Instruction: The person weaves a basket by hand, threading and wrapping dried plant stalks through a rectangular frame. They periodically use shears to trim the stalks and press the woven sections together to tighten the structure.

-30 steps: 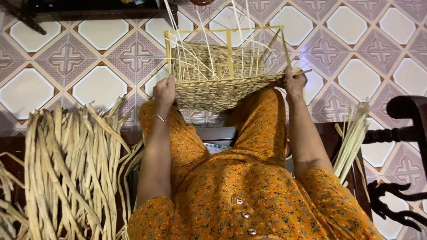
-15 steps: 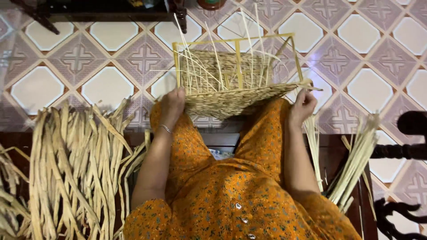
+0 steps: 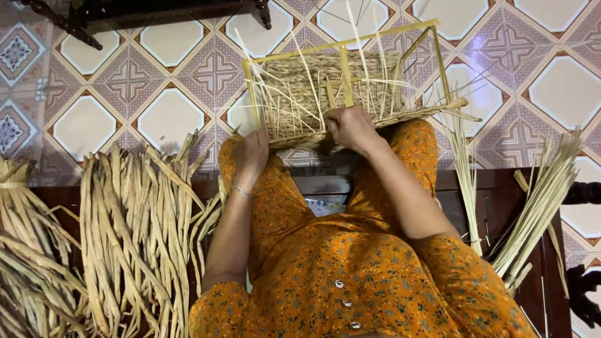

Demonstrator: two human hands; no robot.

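A half-woven straw basket (image 3: pixel 300 94) on a yellow box frame (image 3: pixel 341 45) rests on my knees, its loose stakes pointing away from me. My left hand (image 3: pixel 251 152) holds the basket's near left corner. At the middle of the near rim, my right hand (image 3: pixel 352 127) is closed on the weave. I am seated, wearing orange flowered clothes.
A thick bundle of dried flat reeds (image 3: pixel 134 231) lies at my left on a dark wooden bench (image 3: pixel 501 188). Thin pale reed strips (image 3: pixel 532 213) lie at my right. The floor is patterned tile (image 3: pixel 169 116). Dark furniture legs (image 3: pixel 263 12) stand at the top, and a carved chair arm (image 3: pixel 582 194) is at right.
My right hand has moved from the basket's right corner to the middle of the near rim. The basket has shifted and tilted a little on my knees. The left hand stayed at its corner.
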